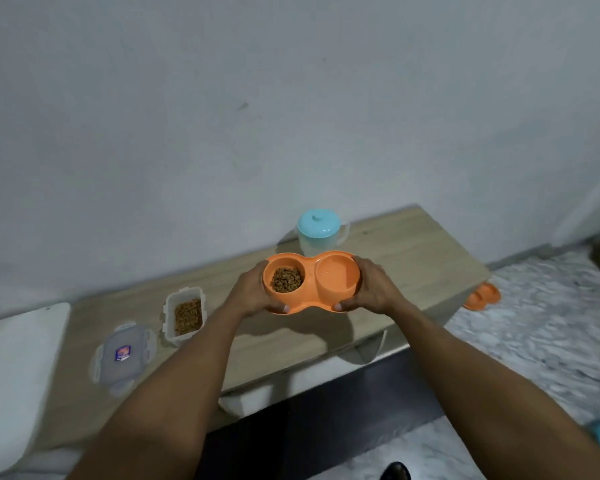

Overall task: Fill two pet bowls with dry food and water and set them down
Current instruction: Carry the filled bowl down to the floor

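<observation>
I hold the double bowl (310, 284) level, left hand (253, 292) and right hand (373, 289) fingers clasping opposite ends, so water won't spill.

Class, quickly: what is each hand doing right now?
Left hand: closed on the kibble end of the orange double bowl.
Right hand: closed on its other end.
</observation>
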